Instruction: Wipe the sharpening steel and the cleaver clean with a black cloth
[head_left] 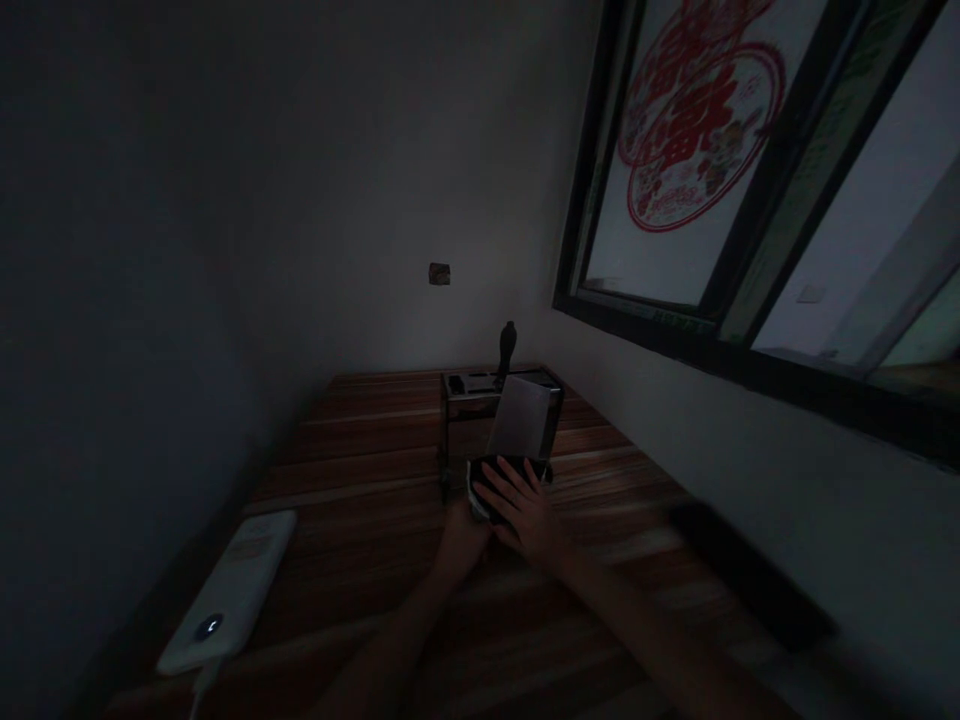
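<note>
A black, soft-looking item with a pale edge (pixel 486 478) lies between my hands in front of a dark-framed rack. My left hand (pixel 463 535) grips it from below at its near left side, with its fingers mostly hidden. My right hand (pixel 529 515) lies flat over the top, fingers spread and stretched out. Just beyond them a flat greyish rectangular piece, like a broad blade (pixel 520 415), leans up against the rack (pixel 445 420). Its lower end is hidden behind the black item. A dark handle (pixel 508 345) stands upright from the rack's top.
On the wooden tabletop (pixel 360 540) a white power bank (pixel 240 570) with a lit display and a cable lies at the left. A long black object (pixel 750 575) lies at the right by the wall. A dark-framed window (pixel 645 315) with red decorations is on the right.
</note>
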